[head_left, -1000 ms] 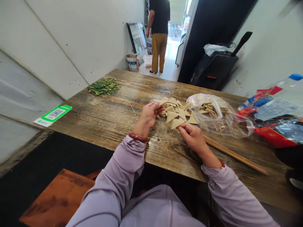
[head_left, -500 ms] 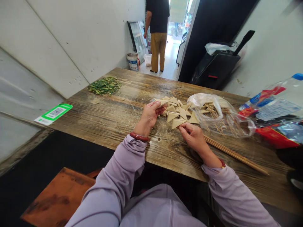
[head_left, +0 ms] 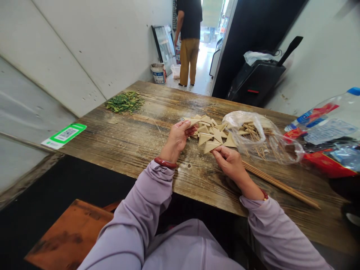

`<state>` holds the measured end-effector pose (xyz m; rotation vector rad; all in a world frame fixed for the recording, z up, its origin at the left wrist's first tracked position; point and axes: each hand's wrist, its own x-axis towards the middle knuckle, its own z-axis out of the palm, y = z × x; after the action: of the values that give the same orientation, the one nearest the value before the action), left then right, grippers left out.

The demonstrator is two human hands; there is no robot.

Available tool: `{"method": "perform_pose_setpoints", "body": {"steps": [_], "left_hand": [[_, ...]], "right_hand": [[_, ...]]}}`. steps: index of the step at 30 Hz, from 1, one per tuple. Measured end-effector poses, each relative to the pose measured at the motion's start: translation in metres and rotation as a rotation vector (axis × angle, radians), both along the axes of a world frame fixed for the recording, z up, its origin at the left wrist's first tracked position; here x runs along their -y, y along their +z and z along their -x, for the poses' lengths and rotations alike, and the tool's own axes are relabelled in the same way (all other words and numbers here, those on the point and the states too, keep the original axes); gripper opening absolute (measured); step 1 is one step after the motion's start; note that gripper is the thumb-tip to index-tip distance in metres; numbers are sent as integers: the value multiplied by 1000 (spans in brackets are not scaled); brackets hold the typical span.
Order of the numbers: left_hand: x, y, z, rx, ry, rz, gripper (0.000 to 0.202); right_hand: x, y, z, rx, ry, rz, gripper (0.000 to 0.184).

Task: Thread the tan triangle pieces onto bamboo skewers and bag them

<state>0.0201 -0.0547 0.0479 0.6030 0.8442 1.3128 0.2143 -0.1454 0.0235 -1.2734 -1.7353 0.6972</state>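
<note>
My left hand is closed, pinching a flat beige triangular piece between thumb and fingers. Lower and to the right, my right hand grips the corner of another beige triangular piece with its fingertips. Between and beyond both hands lies a loose pile of similar triangles on the wooden table. To the right, a clear plastic bag holds thin sticks with beige triangles at their ends. A bundle of bare wooden sticks lies beside my right wrist.
Chopped green leaves are heaped at the table's far left. A green-edged code card is at the left edge. A plastic bottle and red packaging stand right. Beyond the table, a person stands near a doorway and bucket.
Both hands and the pieces they hold stay in the same place. The person in the background has shifted slightly to the right.
</note>
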Motion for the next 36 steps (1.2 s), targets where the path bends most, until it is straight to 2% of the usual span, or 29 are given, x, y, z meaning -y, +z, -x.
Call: {"method": "perform_pose_setpoints", "body": {"steps": [15, 28, 36], "left_hand": [[1, 1, -1, -19, -11, -12, 18], [2, -1, -5, -208, 87, -145, 22], [2, -4, -5, -245, 53, -181, 23]], "right_hand": [[0, -1, 0, 4, -4, 14, 27], [-1, -5, -1, 31, -16, -14, 26], [-2, -5, -2, 45, -18, -35, 26]]}}
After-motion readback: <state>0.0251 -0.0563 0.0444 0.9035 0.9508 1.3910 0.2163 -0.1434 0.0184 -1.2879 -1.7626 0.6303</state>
